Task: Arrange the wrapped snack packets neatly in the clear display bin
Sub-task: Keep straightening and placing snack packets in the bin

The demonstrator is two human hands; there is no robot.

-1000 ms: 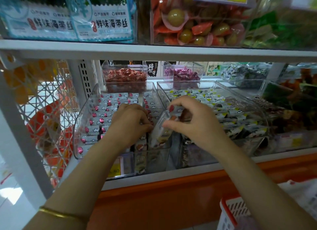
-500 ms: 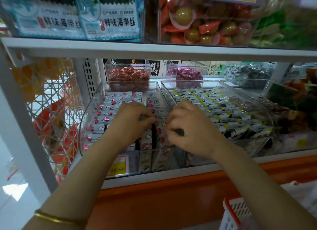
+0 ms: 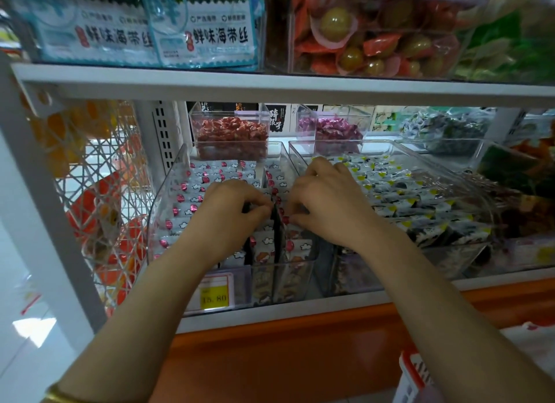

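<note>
A clear display bin [image 3: 163, 210] on the lower shelf holds rows of white snack packets [image 3: 195, 192] with pink dots and cloud prints. My left hand [image 3: 231, 210] is inside the bin with curled fingers pinching the tops of packets near the middle. My right hand [image 3: 324, 204] is beside it, its fingertips pinching a packet [image 3: 285, 220] in the rightmost row. A narrow dark gap runs between the two hands. The packets under both palms are hidden.
A second clear bin [image 3: 444, 174] of yellow-marked packets stands right of my hands. Two small tubs, red sweets [image 3: 229, 132] and purple sweets [image 3: 330, 129], sit behind. A yellow price tag [image 3: 213, 294] is on the front. The upper shelf edge [image 3: 270, 84] hangs close overhead. A red-rimmed basket [image 3: 414, 378] sits lower right.
One second ago my right hand held a packet above the bin. It has lowered it into the right row, and both hands now pinch packet tops close together.
</note>
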